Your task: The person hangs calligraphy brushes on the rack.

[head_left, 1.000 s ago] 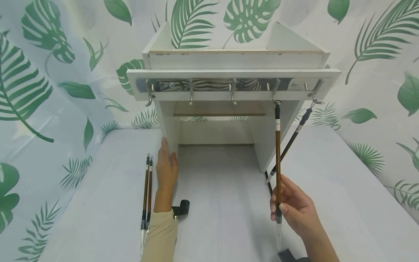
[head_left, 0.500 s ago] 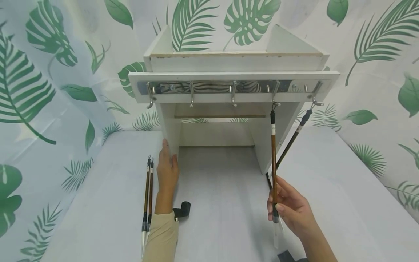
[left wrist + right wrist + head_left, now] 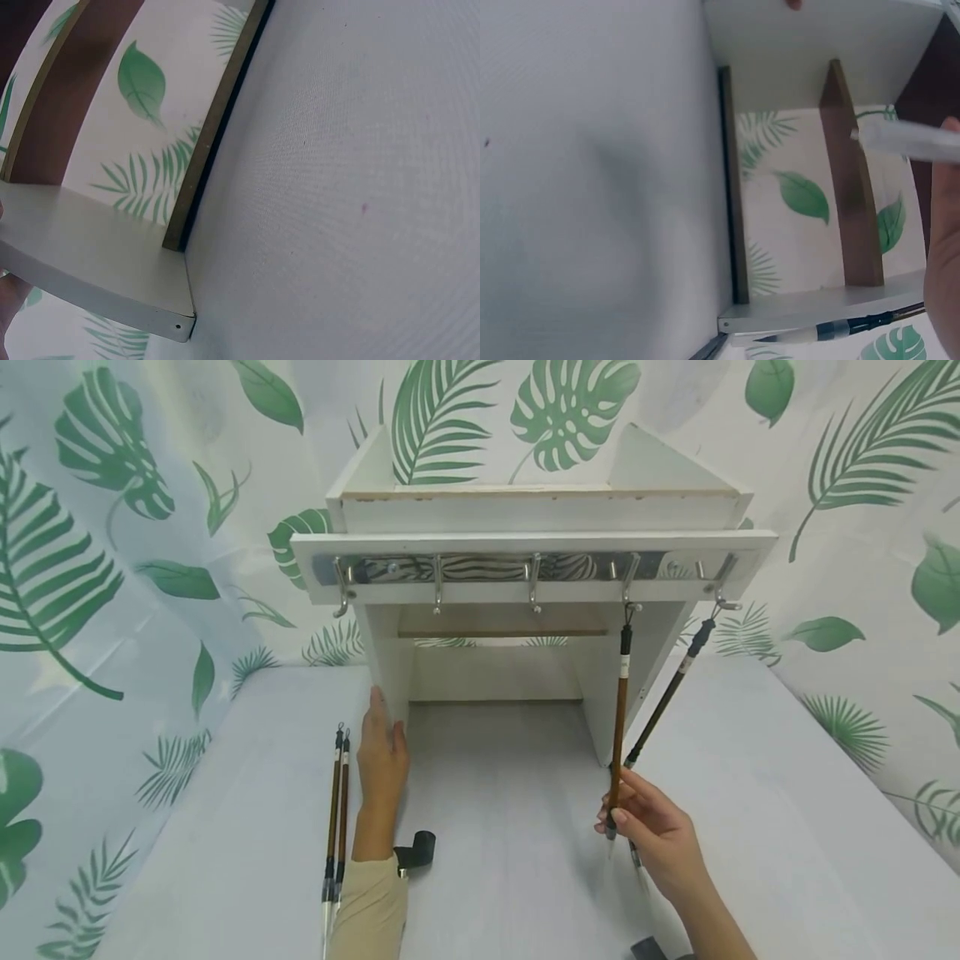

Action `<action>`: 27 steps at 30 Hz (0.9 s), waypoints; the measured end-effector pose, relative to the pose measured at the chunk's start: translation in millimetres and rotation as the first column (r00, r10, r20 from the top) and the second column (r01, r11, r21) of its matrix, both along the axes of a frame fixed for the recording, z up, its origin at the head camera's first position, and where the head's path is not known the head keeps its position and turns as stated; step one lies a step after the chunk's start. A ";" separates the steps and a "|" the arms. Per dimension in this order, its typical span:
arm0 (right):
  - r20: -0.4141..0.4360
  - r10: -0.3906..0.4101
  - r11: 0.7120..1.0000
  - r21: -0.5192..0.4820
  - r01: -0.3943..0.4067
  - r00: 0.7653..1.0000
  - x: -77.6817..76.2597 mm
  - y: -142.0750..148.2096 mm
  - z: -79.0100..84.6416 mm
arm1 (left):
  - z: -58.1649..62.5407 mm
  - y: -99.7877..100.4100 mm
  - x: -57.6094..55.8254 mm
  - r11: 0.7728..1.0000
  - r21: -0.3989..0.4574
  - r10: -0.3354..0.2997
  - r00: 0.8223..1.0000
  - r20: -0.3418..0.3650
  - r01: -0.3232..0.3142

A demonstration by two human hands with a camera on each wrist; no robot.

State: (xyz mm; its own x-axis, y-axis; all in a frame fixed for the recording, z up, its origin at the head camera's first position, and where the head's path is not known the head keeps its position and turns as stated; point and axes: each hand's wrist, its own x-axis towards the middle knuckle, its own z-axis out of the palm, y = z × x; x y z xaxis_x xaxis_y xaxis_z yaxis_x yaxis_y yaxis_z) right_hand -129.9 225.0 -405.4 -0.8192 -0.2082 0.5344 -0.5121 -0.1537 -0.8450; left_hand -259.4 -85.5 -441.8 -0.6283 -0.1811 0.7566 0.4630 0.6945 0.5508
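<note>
In the head view my right hand (image 3: pixel 652 827) pinches the lower end of a brown-handled calligraphy brush (image 3: pixel 622 710). Its cord loop is at the fourth hook (image 3: pixel 632 585) of the rail and appears to be round it. A darker brush (image 3: pixel 675 681) hangs slanted from the rightmost hook, close behind. The held brush's pale tip (image 3: pixel 907 140) shows in the right wrist view. My left hand (image 3: pixel 382 768) rests against the left side panel (image 3: pixel 382 652) of the white shelf unit, fingers straight. Two more brushes (image 3: pixel 335 818) lie side by side left of that forearm.
The white hook rail (image 3: pixel 480 593) crosses the shelf front; its three left hooks hold nothing. A dark shaft with a pale tip (image 3: pixel 637 864) shows partly behind my right hand. Leaf-patterned cloth (image 3: pixel 97 568) surrounds the white table (image 3: pixel 495 860).
My right hand has shifted slightly left and up with the brush's lower end, so the brush now leans a little. The left hand stays on the panel.
</note>
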 end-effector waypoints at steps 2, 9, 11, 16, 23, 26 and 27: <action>0.032 -0.096 0.994 0.064 0.094 0.995 -1.0 -1.7 -0.4 | 1.6 -0.9 -1.4 1.000 -0.008 0.005 1.000 -0.024 -0.005; 0.019 -0.264 0.943 0.218 0.254 0.964 -9.0 -8.8 -2.0 | 8.9 -2.9 -6.4 1.000 -0.002 0.003 1.000 -0.027 -0.003; 0.018 -0.305 0.929 0.227 0.293 0.952 -9.2 -9.9 -3.1 | 9.0 -2.6 -6.6 1.000 -0.002 0.004 1.000 -0.005 -0.004; 0.021 -0.382 0.897 0.249 0.365 0.924 -5.4 -11.7 -7.6 | 6.2 -1.8 -3.0 1.000 -0.009 0.008 1.000 0.003 -0.008; 0.062 -0.470 0.833 0.361 0.419 0.881 1.6 -13.5 -12.5 | -0.7 0.0 4.4 1.000 -0.018 0.019 1.000 -0.003 -0.019; 0.073 -0.520 0.786 0.432 0.443 0.851 2.1 -13.9 -12.3 | -1.4 0.7 5.6 1.000 -0.016 0.016 1.000 -0.015 -0.016; 0.069 -0.534 0.770 0.453 0.450 0.843 1.9 -13.7 -12.3 | -1.3 0.8 5.8 1.000 -0.013 0.013 1.000 -0.019 -0.014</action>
